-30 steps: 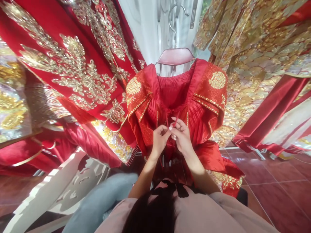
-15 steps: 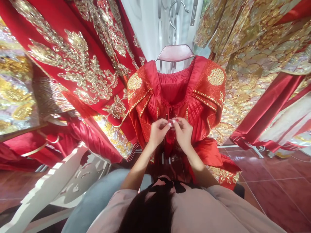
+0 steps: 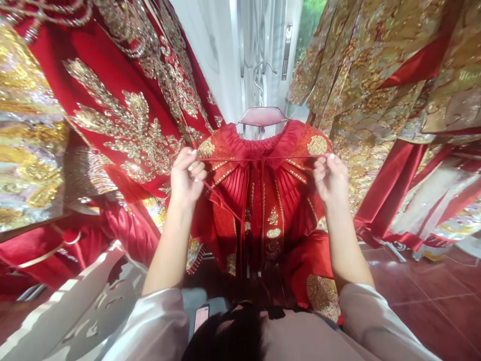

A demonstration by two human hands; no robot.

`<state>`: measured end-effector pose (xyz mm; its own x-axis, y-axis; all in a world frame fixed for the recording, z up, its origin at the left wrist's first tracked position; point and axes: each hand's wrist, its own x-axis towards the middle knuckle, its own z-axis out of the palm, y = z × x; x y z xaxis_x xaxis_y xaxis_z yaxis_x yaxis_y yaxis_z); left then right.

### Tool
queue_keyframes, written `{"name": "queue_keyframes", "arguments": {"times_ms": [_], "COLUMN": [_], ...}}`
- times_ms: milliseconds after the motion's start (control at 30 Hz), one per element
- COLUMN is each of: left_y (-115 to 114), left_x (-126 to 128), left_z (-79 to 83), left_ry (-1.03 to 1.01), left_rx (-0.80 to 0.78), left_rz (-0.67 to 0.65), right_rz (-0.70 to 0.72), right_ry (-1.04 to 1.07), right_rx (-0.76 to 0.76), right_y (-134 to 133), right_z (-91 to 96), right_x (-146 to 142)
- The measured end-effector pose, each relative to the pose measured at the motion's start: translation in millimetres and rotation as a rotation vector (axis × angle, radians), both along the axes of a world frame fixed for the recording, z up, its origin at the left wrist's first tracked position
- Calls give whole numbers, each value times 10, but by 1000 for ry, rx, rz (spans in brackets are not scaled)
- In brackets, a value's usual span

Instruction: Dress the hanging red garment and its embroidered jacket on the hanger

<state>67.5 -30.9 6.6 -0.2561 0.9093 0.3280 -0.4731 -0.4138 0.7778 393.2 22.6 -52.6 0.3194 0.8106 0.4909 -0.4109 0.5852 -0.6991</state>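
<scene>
Red tiled floor (image 3: 432, 301) (glossy) beneath hanging embroidered robes (image 3: 376, 90).

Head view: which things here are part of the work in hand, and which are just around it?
In hand:
left hand
right hand
red drawstring, stretched between them
red skirt
pink hanger

Just around:
embroidered red robe
gold robe
white chair
phone

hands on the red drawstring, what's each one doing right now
Left hand: closed, pinching the thin red fabric drawstring.
Right hand: closed, pinching its other end.
</scene>
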Motion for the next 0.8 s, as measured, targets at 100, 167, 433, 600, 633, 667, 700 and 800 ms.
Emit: {"name": "queue_keyframes", "arguments": {"times_ms": [100, 167, 433, 600, 633, 667, 700, 800], "left_y": [-104, -140, -84, 341, 414, 468, 499, 487], "left_x": [50, 57, 287, 601, 658, 712, 763, 873], "left_z": [5, 3, -145, -250, -242, -226, -207, -150], "left_ry": [198, 545, 1251, 885, 812, 745, 683, 576], "left_rx": [-41, -139, -39, 170, 211, 253, 287, 273], "left_rz": [-221, -330, 810, 1098, 1090, 1046, 959, 503], "right_rz": [167, 104, -692, -775, -723, -646, -546, -112], "right_ry": [-42, -169, -1121, -1232, -1206, -1174, -1139, -1024], "right_rx": [152, 262, 163, -45, -71, -97, -125, -216], "right_y": [17, 25, -55, -163, -174, -178, -174, -127], "right_z": [128, 248, 267, 105, 106, 118, 140, 237], "right_x": [-166, -321, -695, -823, -845, -859, -863, -819]}}
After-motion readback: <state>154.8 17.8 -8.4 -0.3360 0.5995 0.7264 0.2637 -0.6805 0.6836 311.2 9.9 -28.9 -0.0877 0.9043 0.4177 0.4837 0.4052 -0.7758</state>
